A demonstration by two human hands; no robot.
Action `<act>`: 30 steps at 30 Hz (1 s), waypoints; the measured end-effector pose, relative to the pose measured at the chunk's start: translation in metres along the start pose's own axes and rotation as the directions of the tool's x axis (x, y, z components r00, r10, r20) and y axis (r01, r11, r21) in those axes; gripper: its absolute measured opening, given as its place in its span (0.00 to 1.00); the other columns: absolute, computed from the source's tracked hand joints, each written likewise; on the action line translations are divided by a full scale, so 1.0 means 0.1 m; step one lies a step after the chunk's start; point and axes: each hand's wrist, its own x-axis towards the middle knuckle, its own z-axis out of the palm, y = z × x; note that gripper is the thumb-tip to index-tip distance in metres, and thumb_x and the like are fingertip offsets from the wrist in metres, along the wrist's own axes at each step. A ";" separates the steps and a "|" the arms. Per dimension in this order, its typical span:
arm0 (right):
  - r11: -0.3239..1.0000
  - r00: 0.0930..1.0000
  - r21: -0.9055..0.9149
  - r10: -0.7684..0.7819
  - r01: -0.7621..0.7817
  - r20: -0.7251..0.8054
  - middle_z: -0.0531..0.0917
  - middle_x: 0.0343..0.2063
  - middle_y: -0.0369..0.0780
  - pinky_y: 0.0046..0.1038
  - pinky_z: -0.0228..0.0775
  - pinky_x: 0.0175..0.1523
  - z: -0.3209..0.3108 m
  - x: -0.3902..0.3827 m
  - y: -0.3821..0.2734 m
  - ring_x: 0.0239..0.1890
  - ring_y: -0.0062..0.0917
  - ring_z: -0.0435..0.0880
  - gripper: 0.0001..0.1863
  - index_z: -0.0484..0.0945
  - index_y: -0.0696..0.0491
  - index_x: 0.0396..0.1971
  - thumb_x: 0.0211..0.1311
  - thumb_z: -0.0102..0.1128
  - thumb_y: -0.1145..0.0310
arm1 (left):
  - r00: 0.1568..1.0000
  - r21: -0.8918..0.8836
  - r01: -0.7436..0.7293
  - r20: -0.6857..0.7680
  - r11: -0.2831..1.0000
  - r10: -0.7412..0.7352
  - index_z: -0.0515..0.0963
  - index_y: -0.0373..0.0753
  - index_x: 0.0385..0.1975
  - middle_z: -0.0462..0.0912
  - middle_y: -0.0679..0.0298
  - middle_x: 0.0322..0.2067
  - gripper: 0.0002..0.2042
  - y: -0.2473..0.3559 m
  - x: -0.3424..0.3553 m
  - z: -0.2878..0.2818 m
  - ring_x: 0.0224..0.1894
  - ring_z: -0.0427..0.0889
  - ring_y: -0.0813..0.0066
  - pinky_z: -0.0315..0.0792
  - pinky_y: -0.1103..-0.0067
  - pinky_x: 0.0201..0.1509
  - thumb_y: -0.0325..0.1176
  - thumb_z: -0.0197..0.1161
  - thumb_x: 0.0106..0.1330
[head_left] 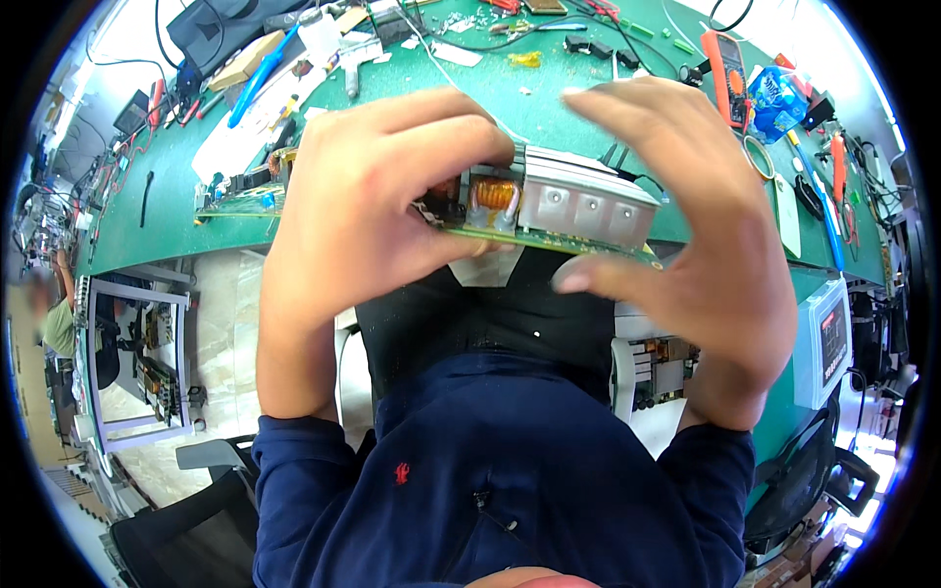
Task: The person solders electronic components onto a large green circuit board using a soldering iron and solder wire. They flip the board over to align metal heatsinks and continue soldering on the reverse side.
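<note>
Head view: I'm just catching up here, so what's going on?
A person is holding up a circuit board near the front edge of the green workbench. The left hand grips the board's left end, beside a copper-wound coil. The right hand, slightly blurred, is open around the right end, by the silver heatsink; I can't tell whether it touches. An orange-edged multimeter is farther back on the right.

The left hand [363, 196] pinches one end of the circuit board [549, 238]; the right hand [714, 220], spread wide, is near the other.
</note>
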 end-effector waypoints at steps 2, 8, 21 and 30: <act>0.993 0.999 0.118 0.019 -0.013 -0.051 0.83 0.56 0.47 0.37 0.69 0.64 -0.05 -0.05 0.18 0.60 0.40 0.80 0.45 0.77 0.60 0.60 0.36 0.83 0.61 | 0.998 -0.023 0.043 0.048 0.999 -0.042 0.83 0.35 0.36 0.85 0.59 0.36 0.23 -0.06 0.10 -0.04 0.35 0.85 0.64 0.78 0.76 0.40 0.32 0.83 0.38; 0.652 0.925 0.743 0.358 -0.148 -0.130 0.81 0.59 0.46 0.35 0.69 0.66 0.30 -0.25 0.59 0.61 0.32 0.79 0.36 0.70 0.57 0.69 0.68 0.69 0.53 | 1.000 -0.056 -0.002 0.028 0.998 0.004 0.83 0.36 0.40 0.85 0.61 0.36 0.25 -0.37 0.53 -0.05 0.38 0.86 0.64 0.80 0.73 0.44 0.36 0.85 0.41; 0.381 0.808 0.904 0.585 -0.195 -0.073 0.80 0.59 0.46 0.30 0.70 0.65 0.92 0.02 1.32 0.59 0.26 0.80 0.30 0.66 0.64 0.69 0.75 0.60 0.66 | 0.994 0.126 0.104 0.012 0.987 -0.106 0.85 0.38 0.48 0.88 0.56 0.41 0.21 -1.12 1.13 0.33 0.43 0.87 0.56 0.78 0.67 0.51 0.46 0.75 0.60; 0.309 0.791 0.912 0.611 -0.268 0.025 0.81 0.59 0.47 0.31 0.68 0.67 1.08 0.31 1.79 0.60 0.27 0.79 0.27 0.71 0.63 0.65 0.73 0.62 0.65 | 0.957 -0.105 0.285 0.092 0.953 -0.276 0.85 0.33 0.43 0.87 0.64 0.31 0.19 -2.00 1.43 0.75 0.34 0.82 0.79 0.75 0.78 0.41 0.46 0.69 0.69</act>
